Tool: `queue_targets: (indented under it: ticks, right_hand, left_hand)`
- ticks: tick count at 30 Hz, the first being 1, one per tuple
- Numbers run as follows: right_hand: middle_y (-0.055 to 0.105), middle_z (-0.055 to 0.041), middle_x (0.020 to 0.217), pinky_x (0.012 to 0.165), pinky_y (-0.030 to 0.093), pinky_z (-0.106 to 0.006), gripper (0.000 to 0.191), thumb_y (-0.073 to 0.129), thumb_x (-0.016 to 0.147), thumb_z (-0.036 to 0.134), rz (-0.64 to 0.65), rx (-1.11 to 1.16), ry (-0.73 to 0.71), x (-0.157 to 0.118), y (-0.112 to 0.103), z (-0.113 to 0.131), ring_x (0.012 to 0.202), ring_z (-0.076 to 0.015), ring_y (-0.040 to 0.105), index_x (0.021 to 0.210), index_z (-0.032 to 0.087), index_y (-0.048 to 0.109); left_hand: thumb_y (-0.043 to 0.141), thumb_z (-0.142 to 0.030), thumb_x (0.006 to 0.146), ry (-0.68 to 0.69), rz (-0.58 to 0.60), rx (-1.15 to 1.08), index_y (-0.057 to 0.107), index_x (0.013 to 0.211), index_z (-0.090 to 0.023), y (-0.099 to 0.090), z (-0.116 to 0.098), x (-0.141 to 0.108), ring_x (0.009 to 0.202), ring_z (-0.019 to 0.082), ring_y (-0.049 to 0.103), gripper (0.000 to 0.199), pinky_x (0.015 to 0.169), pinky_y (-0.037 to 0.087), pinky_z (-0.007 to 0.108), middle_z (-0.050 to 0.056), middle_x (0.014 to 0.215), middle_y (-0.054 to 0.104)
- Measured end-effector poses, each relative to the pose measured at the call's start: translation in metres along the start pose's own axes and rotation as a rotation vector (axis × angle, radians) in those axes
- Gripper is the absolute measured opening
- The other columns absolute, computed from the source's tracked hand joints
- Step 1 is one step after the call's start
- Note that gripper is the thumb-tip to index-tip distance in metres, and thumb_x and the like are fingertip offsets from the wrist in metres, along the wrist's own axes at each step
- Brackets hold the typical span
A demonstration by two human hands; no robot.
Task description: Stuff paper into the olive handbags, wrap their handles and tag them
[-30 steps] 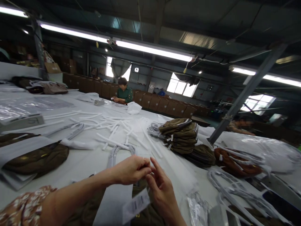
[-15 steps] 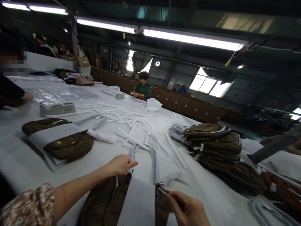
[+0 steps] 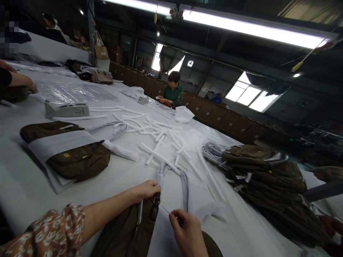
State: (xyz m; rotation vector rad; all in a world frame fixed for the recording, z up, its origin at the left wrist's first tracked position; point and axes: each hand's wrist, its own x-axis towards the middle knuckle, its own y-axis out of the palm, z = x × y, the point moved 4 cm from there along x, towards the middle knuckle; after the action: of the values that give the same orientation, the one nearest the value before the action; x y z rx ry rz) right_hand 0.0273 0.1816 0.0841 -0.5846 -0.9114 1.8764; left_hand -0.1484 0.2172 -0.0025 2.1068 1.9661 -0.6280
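- Handbag [image 3: 125,228] lies on the white table [image 3: 128,170], directly in front of the wearer, handle end pointing away. Using it as landmark.
- Left hand [image 3: 147,189]: fingertips pinched on the near end of the handbag's left handle leg, just above the dark tab [image 3: 154,213]. Reads as steadying that joint; exact finger contact partly hidden.
- Right hand [image 3: 187,228]: above the handbag's middle, thumb and finger pinching a thin strand [image 3: 165,210]. Strand points toward the tab; can't tell if attached. Both hands probably sit close because the tab is the working spot.
- Handle [image 3: 185,185]: loops away from the handbag, both legs in grey-white wrap, presumably against scuffs.
- Paper band [image 3: 160,235]: white, runs down the handbag's middle from the handle end. Likely keeps hardware off the cloth.
- Handbag looks: matte olive-brown cloth, soft, rounded outline, zip left of the band, gold-toned metal at the tab. Right side mostly blocked by the right hand.
- White strips [image 3: 160,159]: loose heap beyond the handbag, one overlapping the handle top in view; contact unclear.
- Second bag [image 3: 88,159]: left of the handbag and farther off, same colour, also banded.
- Bag stack [image 3: 270,192]: right of the handbag, probably piled to save room.
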Motion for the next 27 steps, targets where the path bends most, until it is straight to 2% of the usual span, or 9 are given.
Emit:
queue_targets:
  ticks: [5,11,15,17,21,24,27]
  right_hand:
    - [0.070,-0.0055,0.065,0.055,0.034,-0.028,0.027,0.049,0.083,0.032,-0.001,-0.161,-0.004,0.018,0.013,0.005,0.059,-0.0222,0.063,0.069,0.024,0.070]
    - [0.072,-0.0116,0.069,0.056,0.033,-0.029,0.026,0.049,0.084,0.024,0.033,-0.317,0.031,0.036,0.036,0.017,0.066,-0.0252,0.068,0.071,0.021,0.072]
    - [0.074,-0.0099,0.077,0.058,0.034,-0.027,0.025,0.050,0.087,0.023,0.045,-0.378,0.068,0.043,0.052,0.015,0.074,-0.0235,0.069,0.076,0.021,0.073]
    - [0.074,-0.0077,0.079,0.059,0.035,-0.027,0.026,0.049,0.089,0.024,0.049,-0.392,0.069,0.044,0.056,0.014,0.078,-0.0232,0.069,0.078,0.023,0.073]
    - [0.074,-0.0056,0.079,0.060,0.036,-0.028,0.028,0.048,0.091,0.029,0.039,-0.397,0.057,0.041,0.057,0.011,0.079,-0.0246,0.069,0.079,0.026,0.073]
    - [0.074,-0.0062,0.080,0.063,0.040,-0.029,0.026,0.050,0.090,0.031,0.006,-0.364,0.016,0.039,0.055,0.008,0.078,-0.0252,0.069,0.080,0.025,0.073]
    - [0.073,-0.0084,0.090,0.076,0.044,-0.032,0.021,0.053,0.087,0.029,-0.105,-0.237,-0.132,0.041,0.048,0.010,0.087,-0.0254,0.067,0.091,0.022,0.073]
  left_hand:
    - [0.050,-0.044,0.091,0.030,0.053,-0.168,0.056,0.088,-0.016,-0.002,-0.007,-0.004,0.054,0.009,0.051,0.029,0.049,0.039,0.023,-0.003,0.070,0.058]
    - [0.053,-0.041,0.081,0.116,0.107,-0.216,0.053,0.083,-0.017,-0.008,-0.006,-0.004,0.055,0.008,0.048,0.024,0.050,0.032,0.020,-0.004,0.066,0.055]
    - [0.068,-0.041,0.061,0.169,0.283,-0.168,0.059,0.092,-0.019,-0.014,0.004,-0.007,0.053,0.009,0.047,0.039,0.050,0.031,0.020,-0.006,0.064,0.057]
    - [0.072,-0.033,0.051,0.166,0.331,-0.109,0.063,0.082,-0.018,-0.017,0.012,-0.008,0.050,0.009,0.044,0.036,0.048,0.028,0.021,-0.006,0.058,0.057]
    - [0.067,-0.025,0.051,0.190,0.241,0.018,0.064,0.059,-0.016,-0.025,0.019,-0.007,0.048,0.010,0.040,0.012,0.047,0.025,0.024,-0.005,0.048,0.053]
    - [0.065,-0.023,0.054,0.250,0.136,0.067,0.064,0.056,-0.018,-0.033,0.012,-0.011,0.052,0.011,0.041,0.006,0.051,0.027,0.025,-0.006,0.046,0.051]
    - [0.061,-0.026,0.065,0.333,0.033,0.023,0.062,0.064,-0.019,-0.046,-0.004,-0.023,0.060,0.012,0.045,0.007,0.058,0.032,0.025,-0.006,0.056,0.053]
